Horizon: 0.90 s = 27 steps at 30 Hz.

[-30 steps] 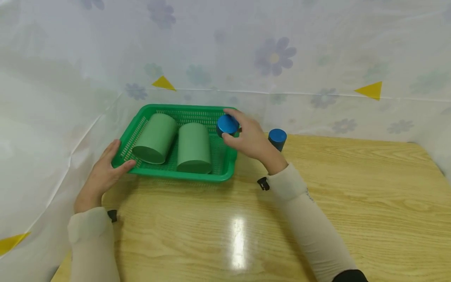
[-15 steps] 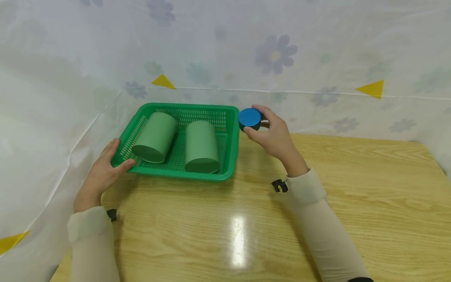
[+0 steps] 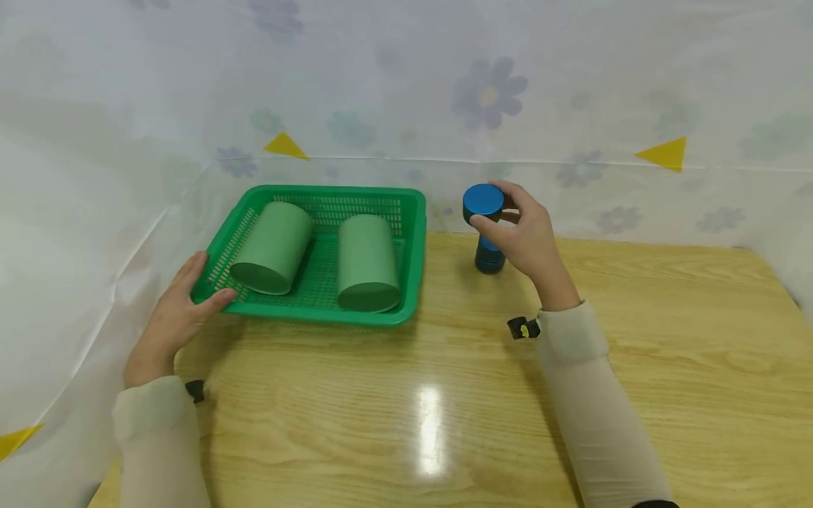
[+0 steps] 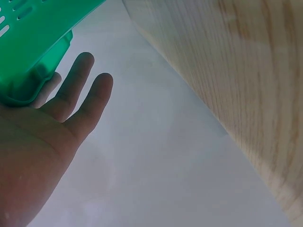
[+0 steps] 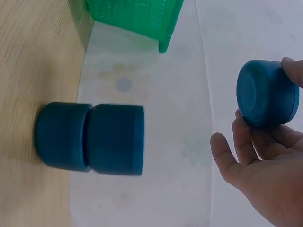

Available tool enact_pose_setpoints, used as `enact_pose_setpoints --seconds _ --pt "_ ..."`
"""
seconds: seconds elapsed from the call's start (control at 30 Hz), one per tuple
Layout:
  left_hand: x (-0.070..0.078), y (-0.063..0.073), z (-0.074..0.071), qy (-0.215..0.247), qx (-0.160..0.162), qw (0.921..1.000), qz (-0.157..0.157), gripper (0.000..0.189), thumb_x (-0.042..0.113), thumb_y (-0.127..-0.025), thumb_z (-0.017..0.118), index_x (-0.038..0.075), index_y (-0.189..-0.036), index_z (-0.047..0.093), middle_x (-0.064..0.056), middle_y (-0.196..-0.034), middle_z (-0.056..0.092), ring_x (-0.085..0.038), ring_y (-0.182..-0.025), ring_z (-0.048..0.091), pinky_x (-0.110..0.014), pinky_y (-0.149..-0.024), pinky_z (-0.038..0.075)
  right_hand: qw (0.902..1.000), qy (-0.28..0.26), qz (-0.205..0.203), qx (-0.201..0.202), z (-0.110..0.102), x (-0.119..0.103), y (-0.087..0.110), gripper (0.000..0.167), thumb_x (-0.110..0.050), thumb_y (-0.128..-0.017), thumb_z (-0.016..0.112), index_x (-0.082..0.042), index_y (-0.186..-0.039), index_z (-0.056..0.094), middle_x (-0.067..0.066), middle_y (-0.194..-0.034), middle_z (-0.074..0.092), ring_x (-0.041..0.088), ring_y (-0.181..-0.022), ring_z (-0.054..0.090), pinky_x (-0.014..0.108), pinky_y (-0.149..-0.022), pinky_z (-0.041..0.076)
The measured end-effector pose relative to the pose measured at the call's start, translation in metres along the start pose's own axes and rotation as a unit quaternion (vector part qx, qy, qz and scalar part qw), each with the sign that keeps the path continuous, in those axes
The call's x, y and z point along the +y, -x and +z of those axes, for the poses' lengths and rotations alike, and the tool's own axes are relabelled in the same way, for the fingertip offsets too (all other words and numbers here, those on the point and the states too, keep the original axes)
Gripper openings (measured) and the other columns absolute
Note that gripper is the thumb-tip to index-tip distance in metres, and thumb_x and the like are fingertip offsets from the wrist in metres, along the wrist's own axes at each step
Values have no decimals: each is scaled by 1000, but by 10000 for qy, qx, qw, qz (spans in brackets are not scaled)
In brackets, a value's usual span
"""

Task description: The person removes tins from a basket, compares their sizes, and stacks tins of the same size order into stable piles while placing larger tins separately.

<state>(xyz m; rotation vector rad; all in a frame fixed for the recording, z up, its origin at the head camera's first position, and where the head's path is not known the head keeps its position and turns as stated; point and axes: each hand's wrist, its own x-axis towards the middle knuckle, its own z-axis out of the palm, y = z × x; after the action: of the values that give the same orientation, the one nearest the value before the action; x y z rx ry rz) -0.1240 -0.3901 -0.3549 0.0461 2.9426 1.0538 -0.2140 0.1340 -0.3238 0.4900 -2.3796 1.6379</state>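
Note:
My left hand (image 3: 174,310) lies around the near-left corner of a green slotted plastic basket (image 3: 317,315), thumb over the rim; the left wrist view shows several of its fingers (image 4: 78,78) straight and spread. Two light green cylinders, one at left (image 3: 274,247) and one at right (image 3: 367,261), lie on their sides in the basket. My right hand (image 3: 527,240) pinches a short blue round tin (image 5: 260,94) by its side between thumb and fingers. Below it, two similar tins stand stacked (image 5: 116,139) on the table; in the head view the held tin partly hides that stack.
The wooden table (image 3: 317,409) meets a white flower-print sheet (image 3: 571,85) behind and on the left. Yellow triangular markers (image 3: 663,154) sit on the sheet. The stack stands right of the basket, close to the back edge.
My right hand has carried the blue tin rightward, from over the basket to above the stack. The right green cylinder has shifted rightward in the basket. My left hand stays at the corner.

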Motion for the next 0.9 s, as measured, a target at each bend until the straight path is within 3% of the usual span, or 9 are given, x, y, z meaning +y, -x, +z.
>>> enact_pose_setpoints --seconds 0.33,0.6,0.9 --pt "0 1 0 -3 -20 10000 -23 90 44 -102 58 14 -164 -1 -16 -168 -6 -49 -149 -3 -73 -111 7 9983 213 537 50 -14 31 -2 71 -33 -93 74 -4 -151 45 18 -136 54 31 -122 51 48 -105 42" --pt "0 0 0 -37 21 10000 5 89 44 -103 57 13 -164 0 -17 -168 -5 -49 -149 -2 -72 -112 7 9929 423 1080 -254 -19 44 1 74 -39 -93 74 -4 -150 44 19 -138 52 34 -126 48 53 -103 41" --pt "0 -1 -1 -33 25 10000 45 89 43 -103 57 11 -163 0 -17 -168 -5 -47 -150 -2 -70 -114 6 9902 256 1311 -396 -20 54 3 74 -43 -90 76 -6 -146 45 15 -137 52 32 -129 46 55 -101 41"
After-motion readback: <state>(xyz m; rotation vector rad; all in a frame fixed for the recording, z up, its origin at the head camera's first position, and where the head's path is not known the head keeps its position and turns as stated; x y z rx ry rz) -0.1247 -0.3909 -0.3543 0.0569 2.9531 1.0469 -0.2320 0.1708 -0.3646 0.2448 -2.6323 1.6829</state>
